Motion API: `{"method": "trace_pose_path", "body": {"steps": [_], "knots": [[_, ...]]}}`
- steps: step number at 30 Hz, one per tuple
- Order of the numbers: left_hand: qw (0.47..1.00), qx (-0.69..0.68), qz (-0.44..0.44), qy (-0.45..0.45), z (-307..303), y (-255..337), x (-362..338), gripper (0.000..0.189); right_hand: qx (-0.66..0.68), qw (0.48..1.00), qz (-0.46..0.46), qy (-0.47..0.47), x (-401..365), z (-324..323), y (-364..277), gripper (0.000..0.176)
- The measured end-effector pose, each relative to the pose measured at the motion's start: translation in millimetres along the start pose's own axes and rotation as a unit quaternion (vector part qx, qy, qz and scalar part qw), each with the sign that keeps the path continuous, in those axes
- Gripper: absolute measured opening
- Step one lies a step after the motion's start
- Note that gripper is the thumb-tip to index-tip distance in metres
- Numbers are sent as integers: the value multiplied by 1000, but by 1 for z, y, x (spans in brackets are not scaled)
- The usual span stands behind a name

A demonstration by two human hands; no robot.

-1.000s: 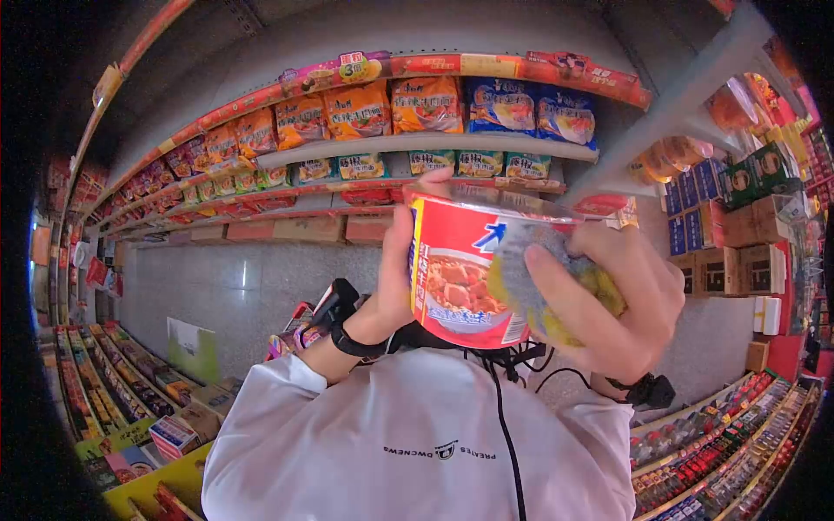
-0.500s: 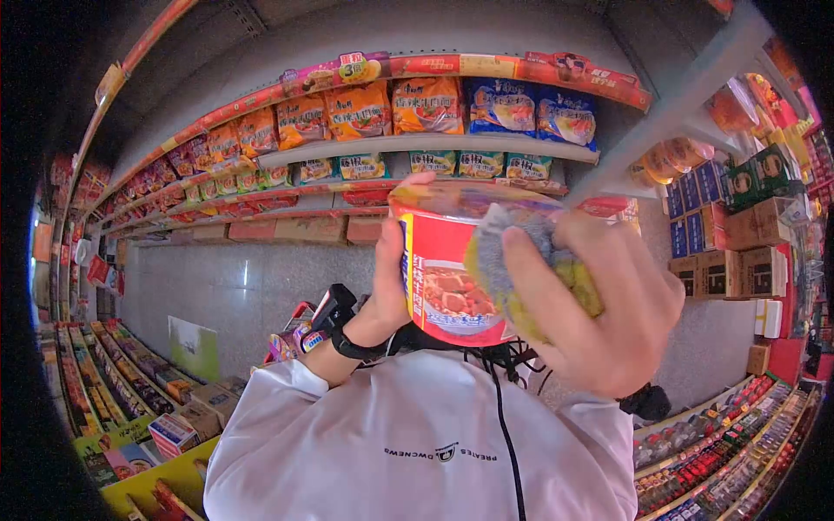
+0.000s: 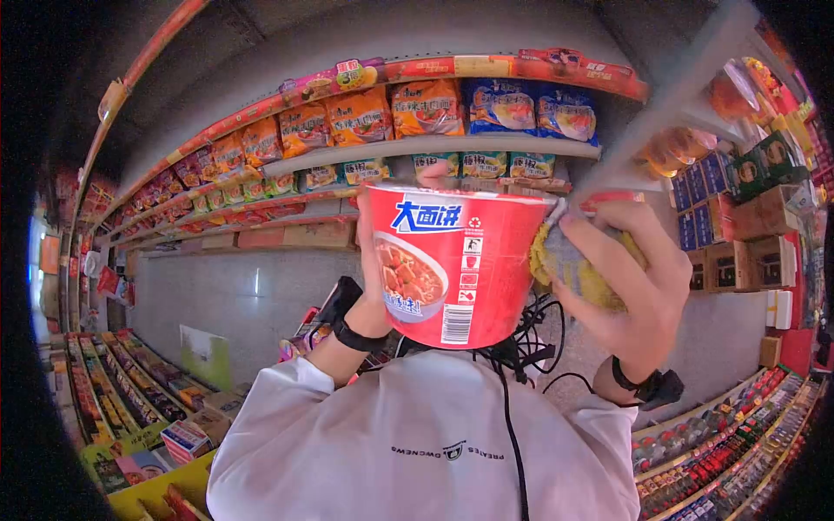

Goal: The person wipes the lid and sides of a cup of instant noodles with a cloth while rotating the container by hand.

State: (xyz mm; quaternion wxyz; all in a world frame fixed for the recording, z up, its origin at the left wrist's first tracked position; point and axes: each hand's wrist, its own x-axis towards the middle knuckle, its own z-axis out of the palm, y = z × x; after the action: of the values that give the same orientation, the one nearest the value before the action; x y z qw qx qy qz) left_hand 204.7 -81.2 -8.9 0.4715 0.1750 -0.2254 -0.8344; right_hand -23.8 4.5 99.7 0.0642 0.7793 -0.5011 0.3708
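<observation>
A red instant noodle tub (image 3: pixel 495 269) is held up in front of my chest, its printed side and barcode toward me. My left hand (image 3: pixel 372 300) is closed round its left side, with a fingertip showing above the far rim. In my right hand (image 3: pixel 638 286) a fuzzy yellow and grey cloth (image 3: pixel 608 282) is bunched under the fingers. The cloth's edge lies right at the tub's right side, near the upper rim.
Ahead runs a shelf (image 3: pixel 330 154) with orange noodle packets (image 3: pixel 428 108) and blue noodle packets (image 3: pixel 502 106). Stacked cartons (image 3: pixel 725 260) stand at the right. Rows of small goods fill the lower left and lower right. A black cable (image 3: pixel 547 334) hangs beside the tub.
The tub has turned, so its barcode side now faces me instead of the large food picture. My right hand with the cloth has shifted right, from the tub's front to its side.
</observation>
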Motion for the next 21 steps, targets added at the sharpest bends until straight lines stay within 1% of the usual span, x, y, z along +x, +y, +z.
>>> {"method": "trace_pose_path", "body": {"steps": [1, 4, 5, 7, 8, 9, 11, 12, 13, 15, 17, 19, 20, 21], "knots": [[1000, 3, 3, 1, 0, -1, 1, 95, 15, 1000, -5, 14, 0, 1, 1, 55], [998, -24, -51, -40, -7, -4, 1, 97, 31, 999, -11, 22, 2, 0, -1, 53], [998, -23, -49, -39, -6, -4, 1, 97, 33, 999, -13, 22, 2, 0, -1, 53], [998, -23, -37, -39, -2, -4, 1, 97, 21, 999, -29, 34, 3, 0, -1, 60], [998, 45, -46, -14, -6, -9, 5, 97, 23, 999, -30, 33, 3, 0, -3, 60], [998, 45, -44, -12, -4, -8, 2, 97, 27, 998, -34, 35, 4, -1, -4, 61], [998, 4, -40, -45, 13, 1, -4, 99, 32, 998, -42, 37, 7, -1, -5, 62], [997, 47, -33, -43, -4, -7, 3, 100, 40, 998, -42, 35, 8, -1, -6, 62], [998, 47, -30, -43, -10, -10, 7, 100, 48, 997, -43, 33, 9, -1, -7, 62], [998, 25, -27, -59, -16, -13, 11, 101, 52, 997, -49, 33, 11, -1, -8, 63], [997, 37, -21, -57, 4, -6, 2, 100, 56, 996, -54, 35, 11, 0, -9, 63], [998, -2, -44, -40, 17, 2, -4, 97, 54, 997, -36, 34, 9, 1, -9, 53], [998, -36, -20, -42, 16, 0, -5, 93, 54, 997, -37, 34, 9, 1, -7, 53], [998, -36, -20, -42, 15, 2, -5, 93, 51, 998, -34, 35, 10, 1, -6, 53]]}}
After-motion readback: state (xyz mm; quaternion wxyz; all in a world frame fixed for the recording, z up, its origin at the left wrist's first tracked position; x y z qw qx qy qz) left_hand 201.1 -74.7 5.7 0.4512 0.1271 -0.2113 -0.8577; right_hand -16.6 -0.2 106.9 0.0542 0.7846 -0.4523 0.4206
